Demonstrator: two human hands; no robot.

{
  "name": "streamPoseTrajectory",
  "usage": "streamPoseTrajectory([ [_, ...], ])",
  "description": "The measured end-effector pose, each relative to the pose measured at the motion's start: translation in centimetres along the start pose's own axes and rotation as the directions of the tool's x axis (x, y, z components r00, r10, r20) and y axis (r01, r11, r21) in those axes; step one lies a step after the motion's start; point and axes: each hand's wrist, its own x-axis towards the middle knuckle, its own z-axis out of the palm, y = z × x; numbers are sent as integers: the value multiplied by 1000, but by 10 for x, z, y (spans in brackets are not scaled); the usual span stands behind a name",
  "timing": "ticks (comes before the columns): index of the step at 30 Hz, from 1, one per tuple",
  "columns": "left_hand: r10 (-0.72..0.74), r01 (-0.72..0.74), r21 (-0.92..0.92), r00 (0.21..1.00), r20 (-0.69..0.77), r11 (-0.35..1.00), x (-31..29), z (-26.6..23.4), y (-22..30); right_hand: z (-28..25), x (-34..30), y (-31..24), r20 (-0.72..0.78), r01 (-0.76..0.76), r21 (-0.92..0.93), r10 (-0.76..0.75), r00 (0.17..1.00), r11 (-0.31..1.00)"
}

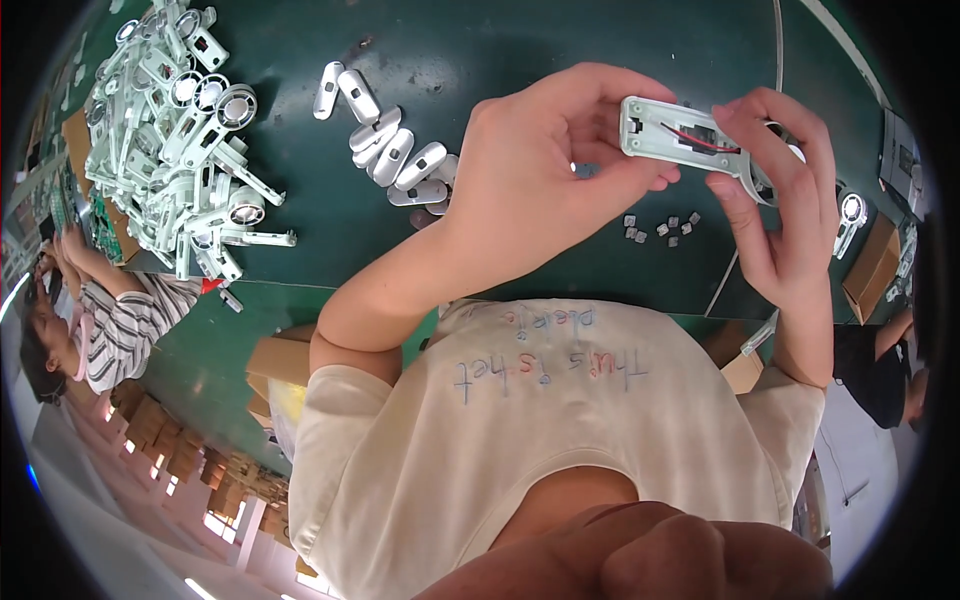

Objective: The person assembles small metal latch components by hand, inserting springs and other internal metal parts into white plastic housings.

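Over the far right of the table, a pale green handheld fan body (pixel 640 143) lies between my two hands. Its handle is uncovered, showing a dark part inside with a red and a black wire. My right hand (pixel 795 185) grips the round fan head with thumb and bent fingers. My left hand (pixel 545 155) closes around the free end of the handle, fingers behind it and thumb below. Several small square metallic pieces (pixel 662 230) lie on the table beneath the fan. To the left of my left hand are several silver-white oval covers (pixel 393 157).
A large heap of pale green fan bodies (pixel 185 140) covers the green table's (pixel 420 50) left side. Another fan (pixel 850 218) lies at the right, near a cardboard box (pixel 873 270). A person in a striped top (pixel 125 325) sits at the left; another person's arm (pixel 893 335) shows at the right.
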Motion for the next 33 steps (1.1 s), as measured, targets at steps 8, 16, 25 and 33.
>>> streamPoseTrajectory([
  [8,1,-1,-45,1000,7,999,-2,4,-1,3,-8,-1,-34,-13,-13,12,999,1000],
  [16,-45,47,-67,998,32,997,-2,5,1,4,-15,-2,-10,-34,-28,34,999,999],
  [25,-9,11,137,1000,-14,991,0,7,-5,6,-12,-12,323,-689,618,677,661,378],
  [33,294,-232,452,953,-71,861,7,-6,-12,14,9,9,147,-476,537,478,866,697],
])
